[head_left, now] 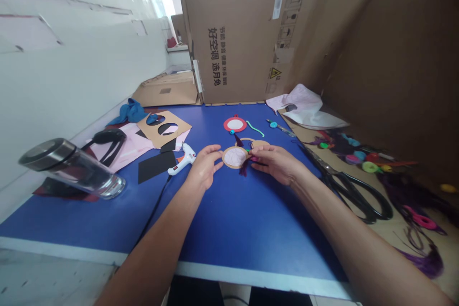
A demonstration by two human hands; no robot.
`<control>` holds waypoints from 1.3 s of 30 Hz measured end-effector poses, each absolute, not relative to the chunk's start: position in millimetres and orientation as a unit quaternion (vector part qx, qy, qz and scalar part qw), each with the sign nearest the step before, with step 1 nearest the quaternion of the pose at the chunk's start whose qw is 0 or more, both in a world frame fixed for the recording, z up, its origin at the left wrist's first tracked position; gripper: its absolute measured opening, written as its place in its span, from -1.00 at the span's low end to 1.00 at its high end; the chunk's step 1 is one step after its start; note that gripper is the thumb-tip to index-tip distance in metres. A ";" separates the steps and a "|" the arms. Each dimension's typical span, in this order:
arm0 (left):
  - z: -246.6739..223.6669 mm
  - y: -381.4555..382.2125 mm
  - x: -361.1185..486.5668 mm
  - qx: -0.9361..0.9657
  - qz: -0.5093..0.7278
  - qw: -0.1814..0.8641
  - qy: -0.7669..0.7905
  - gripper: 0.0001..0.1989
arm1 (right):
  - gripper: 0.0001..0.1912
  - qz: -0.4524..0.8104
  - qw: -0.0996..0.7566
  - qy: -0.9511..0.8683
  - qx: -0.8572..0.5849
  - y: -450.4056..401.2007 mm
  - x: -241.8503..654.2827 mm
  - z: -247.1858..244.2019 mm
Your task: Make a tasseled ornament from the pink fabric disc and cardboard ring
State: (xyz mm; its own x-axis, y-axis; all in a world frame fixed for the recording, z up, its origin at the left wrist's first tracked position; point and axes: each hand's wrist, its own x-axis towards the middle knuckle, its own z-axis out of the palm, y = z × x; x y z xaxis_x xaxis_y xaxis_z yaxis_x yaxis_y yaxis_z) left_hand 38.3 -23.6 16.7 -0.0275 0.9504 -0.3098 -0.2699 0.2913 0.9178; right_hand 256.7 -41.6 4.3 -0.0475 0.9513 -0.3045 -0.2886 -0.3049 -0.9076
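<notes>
A small round disc [234, 157] with a tan rim and a pale, line-marked centre is held up over the blue table. My left hand [205, 166] has its fingertips at the disc's left edge. On the opposite side, my right hand [274, 162] pinches the right edge, where a dark purple tassel [244, 168] hangs. A bit of green and pink shows by those fingers. Just behind lie a tan cardboard ring and disc [260, 144], partly hidden by the right hand. Farther back is a red-rimmed round piece [235, 125] with a white centre.
A white glue gun [181, 159] lies beside my left hand, near black paper [154, 166] and cut-out cardboard [163, 126]. A glass bottle [79, 172] stands left. Large black-handled scissors [355, 191] and tassels lie right. A big cardboard box [244, 48] closes off the back.
</notes>
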 end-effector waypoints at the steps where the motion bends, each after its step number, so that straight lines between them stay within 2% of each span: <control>1: 15.9 -22.7 37.0 0.325 0.498 0.617 0.515 -0.76 | -0.78 0.642 0.484 -0.336 -0.491 -41.5 257.2 4.2; 10: 9.8 -18.9 35.9 0.308 0.509 0.619 0.512 -0.72 | -0.83 0.645 0.476 -0.336 -0.495 -39.8 260.0 2.8; 21: 3.8 -16.3 36.7 0.321 0.508 0.604 0.523 -0.47 | -0.96 0.661 0.473 -0.306 -0.496 -39.3 258.7 6.8; 30: 1.0 -12.7 41.1 0.255 0.547 0.660 0.447 -0.58 | -0.82 0.664 0.511 -0.297 -0.459 -39.5 257.8 6.4; 39: 3.5 -15.9 43.6 0.262 0.538 0.680 0.424 -0.72 | -0.77 0.569 0.483 -0.386 -0.542 -40.2 253.4 3.1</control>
State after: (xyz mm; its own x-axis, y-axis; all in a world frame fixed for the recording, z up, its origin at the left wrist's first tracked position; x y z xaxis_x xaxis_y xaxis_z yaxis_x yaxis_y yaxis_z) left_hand 43.6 -15.9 3.5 0.0622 0.9533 -0.2956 -0.5090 0.2851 0.8122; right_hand 253.4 -40.2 3.1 0.0541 0.9683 -0.2439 -0.1322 -0.2352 -0.9629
